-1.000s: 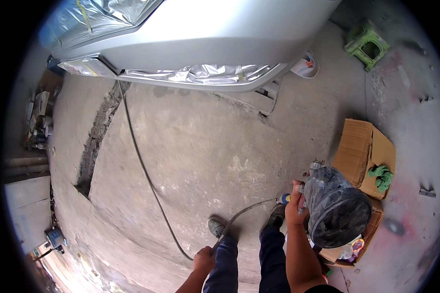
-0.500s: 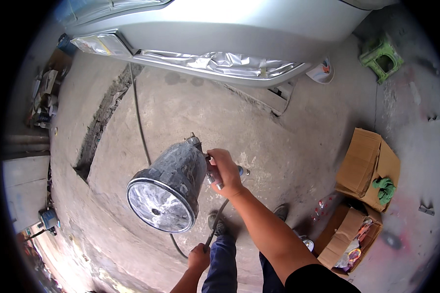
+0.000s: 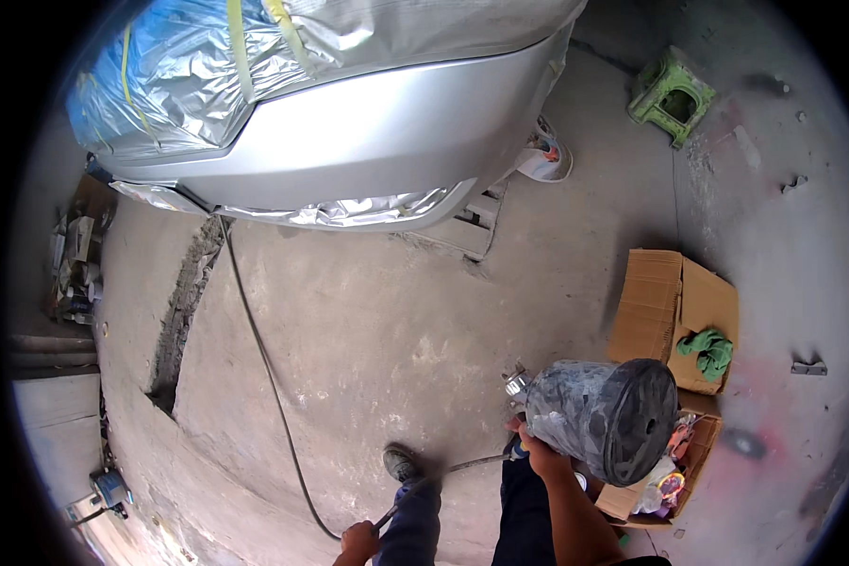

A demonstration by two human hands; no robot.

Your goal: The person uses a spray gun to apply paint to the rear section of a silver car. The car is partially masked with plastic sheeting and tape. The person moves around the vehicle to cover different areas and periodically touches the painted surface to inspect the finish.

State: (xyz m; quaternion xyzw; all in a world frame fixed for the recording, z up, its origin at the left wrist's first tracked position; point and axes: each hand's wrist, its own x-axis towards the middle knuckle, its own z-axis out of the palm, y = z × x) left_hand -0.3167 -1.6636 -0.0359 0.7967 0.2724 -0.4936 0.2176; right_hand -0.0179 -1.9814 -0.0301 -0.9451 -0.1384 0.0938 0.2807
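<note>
My right hand (image 3: 541,455) is wrapped round the handle of a paint spray gun (image 3: 575,407), low and right of centre. Its large grey, paint-smeared cup tilts with the dark round lid toward the right, and the metal nozzle points to the upper left. The trigger and most of the handle are hidden behind my fingers and the cup. At the lower edge my left hand (image 3: 357,541) is closed round a dark air hose (image 3: 272,368), which runs across to the gun's handle. Ahead stands a silver car bumper (image 3: 368,141), apart from the gun.
Silver masking film (image 3: 193,99) and yellow tape cover the car above the bumper. Cardboard boxes (image 3: 646,297) stand at the right, one with a green cloth (image 3: 707,353). A green stool (image 3: 672,94) is at the far right. A broken floor channel (image 3: 181,321) runs along the left.
My right hand has carried the spray gun right and down, turning its lid toward the right. My left hand has shifted slightly down and left with the hose. More of the masked car shows.
</note>
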